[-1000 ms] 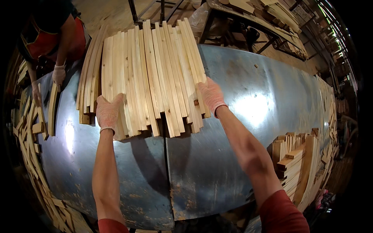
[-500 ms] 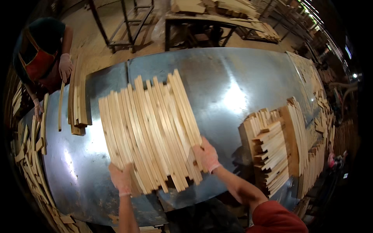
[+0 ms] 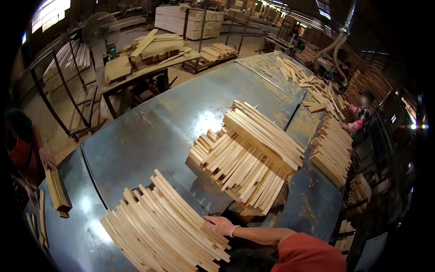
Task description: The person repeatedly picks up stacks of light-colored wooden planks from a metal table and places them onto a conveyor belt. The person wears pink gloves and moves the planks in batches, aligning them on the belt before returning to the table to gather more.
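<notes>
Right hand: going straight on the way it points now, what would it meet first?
The bundle of wooden strips; the right hand seems against its right side, though exact contact is unclear.

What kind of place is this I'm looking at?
Probably a woodworking shop or lumber mill. There are bundled wood strips, a big metal table partly dusted with what looks like sawdust, and a large lumber stack beyond it.
</notes>
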### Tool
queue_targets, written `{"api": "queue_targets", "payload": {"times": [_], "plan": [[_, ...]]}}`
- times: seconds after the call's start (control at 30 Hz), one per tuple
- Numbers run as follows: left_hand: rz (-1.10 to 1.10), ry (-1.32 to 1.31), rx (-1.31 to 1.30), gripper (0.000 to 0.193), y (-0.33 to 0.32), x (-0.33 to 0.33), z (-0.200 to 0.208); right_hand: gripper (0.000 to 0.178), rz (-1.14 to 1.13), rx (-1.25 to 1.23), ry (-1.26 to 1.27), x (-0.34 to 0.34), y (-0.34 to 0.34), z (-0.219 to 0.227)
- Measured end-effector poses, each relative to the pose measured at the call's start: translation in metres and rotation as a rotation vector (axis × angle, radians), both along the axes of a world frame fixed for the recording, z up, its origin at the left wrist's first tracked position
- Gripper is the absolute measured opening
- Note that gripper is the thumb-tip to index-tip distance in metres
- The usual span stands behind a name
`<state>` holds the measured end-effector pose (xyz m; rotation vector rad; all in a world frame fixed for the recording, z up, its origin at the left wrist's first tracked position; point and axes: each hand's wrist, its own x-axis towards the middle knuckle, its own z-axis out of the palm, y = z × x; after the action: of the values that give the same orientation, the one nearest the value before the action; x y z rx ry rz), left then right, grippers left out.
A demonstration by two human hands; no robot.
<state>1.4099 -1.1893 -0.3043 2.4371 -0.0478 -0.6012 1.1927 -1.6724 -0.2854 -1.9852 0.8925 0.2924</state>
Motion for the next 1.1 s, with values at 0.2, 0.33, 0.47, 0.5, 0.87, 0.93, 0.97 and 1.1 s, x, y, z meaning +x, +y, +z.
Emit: {"api": "queue_targets", "payload": {"times": [0.2, 0.33, 0.47, 0.5, 0.87, 0.93, 0.97, 1.1], "plan": [[0.123, 0.257, -0.586, 0.044, 0.014, 0.044, -0.04, 0.081, -0.118, -0.134, -0.334, 0.053, 0.0, -0.045], [0.39, 0.575, -0.878, 0.04, -0.026, 0.045, 0.005, 0.082, -0.234, 0.079, -0.339, 0.052, 0.009, -0.033], [0.438, 0.67, -0.975, 0.038, -0.03, 0.039, 0.013, 0.082, -0.301, 0.11, -0.264, 0.039, 0.012, -0.042], [0.381, 0.588, -0.865, 0.038, -0.029, 0.039, 0.02, 0.084, -0.335, 0.147, -0.267, 0.036, 0.017, -0.044], [0.137, 0.743, -0.587, 0.046, 0.003, 0.024, -0.017, 0.08, -0.631, 0.782, -0.167, -0.072, 0.065, -0.033], [0.037, 0.65, -0.523, 0.046, 0.012, 0.012, -0.025, 0.083, -0.742, 0.876, -0.238, -0.092, 0.072, -0.058], [0.118, 0.695, -0.571, 0.046, 0.006, 0.003, -0.013, 0.085, -0.791, 0.925, -0.279, -0.096, 0.073, -0.059], [0.307, 0.751, -0.688, 0.047, -0.01, -0.03, 0.017, 0.075, -0.621, 0.917, -0.256, -0.099, 0.049, -0.008]]}}
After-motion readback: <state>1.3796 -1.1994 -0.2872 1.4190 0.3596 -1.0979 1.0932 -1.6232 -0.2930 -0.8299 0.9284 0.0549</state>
